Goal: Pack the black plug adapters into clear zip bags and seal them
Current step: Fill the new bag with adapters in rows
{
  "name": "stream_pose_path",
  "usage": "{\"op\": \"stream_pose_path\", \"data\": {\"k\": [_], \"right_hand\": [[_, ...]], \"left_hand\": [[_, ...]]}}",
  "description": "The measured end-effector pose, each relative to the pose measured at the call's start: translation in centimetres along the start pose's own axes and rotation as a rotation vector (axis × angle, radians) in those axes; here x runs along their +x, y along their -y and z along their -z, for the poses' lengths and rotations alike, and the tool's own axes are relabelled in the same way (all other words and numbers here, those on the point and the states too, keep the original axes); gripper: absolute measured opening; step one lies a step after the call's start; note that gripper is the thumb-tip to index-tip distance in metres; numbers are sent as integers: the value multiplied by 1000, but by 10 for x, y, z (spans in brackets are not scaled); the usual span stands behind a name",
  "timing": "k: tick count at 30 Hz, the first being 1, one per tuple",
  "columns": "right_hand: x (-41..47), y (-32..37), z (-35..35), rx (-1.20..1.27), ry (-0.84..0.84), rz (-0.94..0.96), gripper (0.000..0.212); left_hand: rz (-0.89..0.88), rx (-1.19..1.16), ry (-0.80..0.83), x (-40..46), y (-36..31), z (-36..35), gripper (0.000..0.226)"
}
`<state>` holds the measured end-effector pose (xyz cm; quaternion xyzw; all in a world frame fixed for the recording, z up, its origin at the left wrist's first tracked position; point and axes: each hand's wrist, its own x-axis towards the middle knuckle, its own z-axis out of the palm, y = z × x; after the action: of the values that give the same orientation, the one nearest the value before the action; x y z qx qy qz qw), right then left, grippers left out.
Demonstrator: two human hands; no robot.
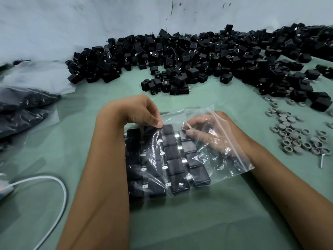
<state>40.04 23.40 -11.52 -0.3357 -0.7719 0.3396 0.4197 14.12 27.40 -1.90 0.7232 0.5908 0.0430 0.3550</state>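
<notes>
A clear zip bag [225, 159] lies on the green table in front of me, with several black plug adapters [173, 166] lined up in rows inside it. My left hand [138, 110] pinches the bag's upper film at its far edge, above the rows. My right hand [212, 130] is inside the bag's open right side, seen through the plastic, its fingertips touching an adapter in the right-hand row. A big loose heap of black adapters [198, 56] stretches across the back of the table.
Filled bags of adapters [23, 105] lie at the left, with empty clear bags [36, 74] behind them. Several small grey round caps [295, 136] and a screw [321, 160] are scattered at the right. A white cable [61, 188] loops at the lower left.
</notes>
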Motion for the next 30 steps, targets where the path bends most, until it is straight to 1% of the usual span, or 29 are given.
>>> {"op": "stream_pose_path", "data": {"k": [3, 5, 6, 8, 9, 12, 14, 16, 18, 21, 22, 24, 25, 26, 28, 30], "right_hand": [[1, 0, 1, -6, 20, -39, 18], [4, 7, 11, 28, -3, -164, 31], [4, 10, 16, 13, -13, -197, 32], [0, 18, 27, -82, -14, -219, 21], [-3, 19, 34, -86, -37, -271, 15], [-7, 29, 51, -25, -267, -470, 11], [4, 36, 62, -109, -421, -484, 14], [28, 47, 70, -207, -470, -423, 15], [61, 58, 68, -289, -385, -359, 13], [111, 64, 41, -491, -84, -273, 8], [126, 62, 29, -614, 34, -239, 12], [152, 49, 6, -900, 252, -165, 35], [161, 41, -5, -1025, 322, -147, 47], [170, 35, -16, -1114, 370, -143, 56], [183, 22, -30, -1210, 443, -148, 69], [193, 15, -40, -1248, 491, -151, 70]], "left_hand": [[3, -7, -5, 0, 0, 0, 12], [-6, -19, -21, -1, 1, 1, 15], [-10, -35, -37, -2, 2, 1, 16], [-12, -85, -92, -3, 5, 5, 16], [-5, -118, -129, -3, 7, 7, 15], [40, -184, -238, -8, 19, 16, 10], [85, -196, -280, -14, 28, 22, 7], [143, -195, -297, -18, 38, 27, 6], [202, -214, -296, -20, 45, 29, 8], [243, -261, -311, -19, 52, 29, 10], [244, -267, -316, -18, 52, 29, 10], [231, -264, -323, -17, 53, 28, 9], [220, -264, -325, -16, 53, 28, 9], [212, -267, -329, -16, 54, 28, 9], [199, -271, -334, -15, 55, 27, 9], [194, -277, -335, -14, 55, 28, 10]]}}
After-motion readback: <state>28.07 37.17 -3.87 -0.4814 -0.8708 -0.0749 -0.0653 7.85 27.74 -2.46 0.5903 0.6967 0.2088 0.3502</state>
